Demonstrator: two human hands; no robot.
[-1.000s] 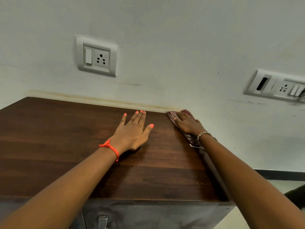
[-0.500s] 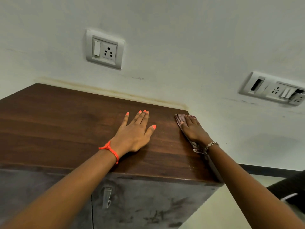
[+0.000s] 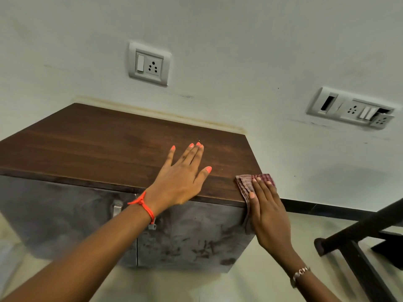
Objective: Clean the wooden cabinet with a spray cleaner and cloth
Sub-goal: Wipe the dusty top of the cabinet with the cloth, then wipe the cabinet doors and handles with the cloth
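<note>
Wooden cabinet (image 3: 104,144) is sitting against a pale wall (image 3: 239,40), seen from above and in front. Its dark brown top is showing dust specks near the middle. The grey front doors (image 3: 192,238) are looking smudged and scuffed, and a metal handle (image 3: 117,209) is showing on the left door.

Left hand (image 3: 181,179) is resting palm down on the cabinet top near the front edge. Its fingers (image 3: 192,155) are lying straight: three are pressed together, while the little finger and thumb are spreading out. Nothing is in its hold. An orange thread band (image 3: 145,207) is sitting on the wrist.

Right hand (image 3: 269,214) is pressing the cloth (image 3: 245,183) flat onto the front right corner of the cabinet top. Its fingers (image 3: 261,189) are lying straight and close together on top of the cloth, not curling round it. The cloth is checked red and white, touching the wood. Part of it is folding over the front edge and hanging down under the palm against the door. A beaded bracelet (image 3: 300,273) is sitting on the right wrist.

A socket plate (image 3: 149,64) is sitting on the wall above the cabinet. A second switch panel (image 3: 351,110), with one module hanging loose, is sitting well apart to the right. A dark frame (image 3: 357,234) is standing on the floor at the right.
</note>
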